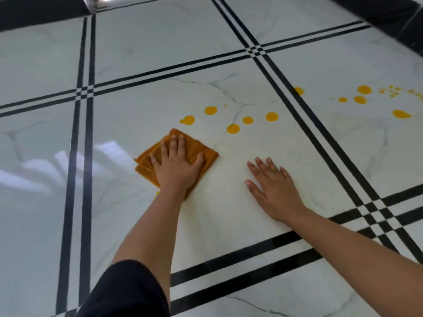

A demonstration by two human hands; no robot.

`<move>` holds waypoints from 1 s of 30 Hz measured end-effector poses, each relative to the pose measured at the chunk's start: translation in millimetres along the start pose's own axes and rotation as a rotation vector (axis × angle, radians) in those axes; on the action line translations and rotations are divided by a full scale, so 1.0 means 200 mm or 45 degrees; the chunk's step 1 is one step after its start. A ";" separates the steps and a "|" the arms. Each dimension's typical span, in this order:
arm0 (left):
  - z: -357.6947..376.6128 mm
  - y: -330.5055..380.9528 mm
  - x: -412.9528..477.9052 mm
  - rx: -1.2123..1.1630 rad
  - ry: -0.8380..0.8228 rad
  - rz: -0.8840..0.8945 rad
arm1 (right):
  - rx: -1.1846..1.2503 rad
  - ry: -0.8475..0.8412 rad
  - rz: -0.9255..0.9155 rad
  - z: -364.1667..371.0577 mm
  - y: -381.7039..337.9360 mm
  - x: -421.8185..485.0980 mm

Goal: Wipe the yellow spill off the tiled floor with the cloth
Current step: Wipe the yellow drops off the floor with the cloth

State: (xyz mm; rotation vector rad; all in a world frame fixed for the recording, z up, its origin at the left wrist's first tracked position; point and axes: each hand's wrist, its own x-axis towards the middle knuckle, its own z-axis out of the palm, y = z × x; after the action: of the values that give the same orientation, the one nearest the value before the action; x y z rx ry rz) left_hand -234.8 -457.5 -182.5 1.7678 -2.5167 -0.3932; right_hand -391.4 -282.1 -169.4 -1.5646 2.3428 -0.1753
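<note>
A folded orange cloth (196, 152) lies on the white marble tile (229, 202). My left hand (176, 165) presses flat on top of it, fingers spread. Just beyond the cloth are several round drops of the yellow spill (233, 128), reaching from the cloth's far corner towards the right. More yellow drops (364, 89) lie on the neighbouring tile at the far right, past the double black line. My right hand (274, 188) rests palm down on the bare tile to the right of the cloth, fingers apart and holding nothing. A tiny yellow speck (157, 192) shows beside my left wrist.
Double black stripes (297, 104) cross the glossy floor and mark off the tiles. A dark skirting or wall (407, 24) runs along the far right and along the top left. Light reflections (57, 165) show on the left tile.
</note>
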 end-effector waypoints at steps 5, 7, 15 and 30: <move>0.00 -0.18 -0.29 0.137 -0.080 0.422 | -0.018 0.021 -0.047 0.03 -0.15 0.06; -0.03 -0.26 -0.19 0.113 -0.077 0.398 | -0.022 0.018 -0.050 0.04 -0.18 0.06; -0.04 -0.40 -0.52 0.143 -0.088 0.497 | -0.049 0.008 -0.042 0.09 -0.26 0.00; -0.04 -0.31 -0.44 0.014 0.009 -0.019 | -0.085 0.035 0.062 0.11 -0.14 -0.28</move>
State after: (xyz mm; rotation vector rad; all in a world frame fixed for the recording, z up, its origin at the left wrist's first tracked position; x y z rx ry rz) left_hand -145.7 -397.3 -180.3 1.7893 -2.5072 -0.3742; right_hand -340.4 -239.2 -172.1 -1.5428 2.4286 -0.1093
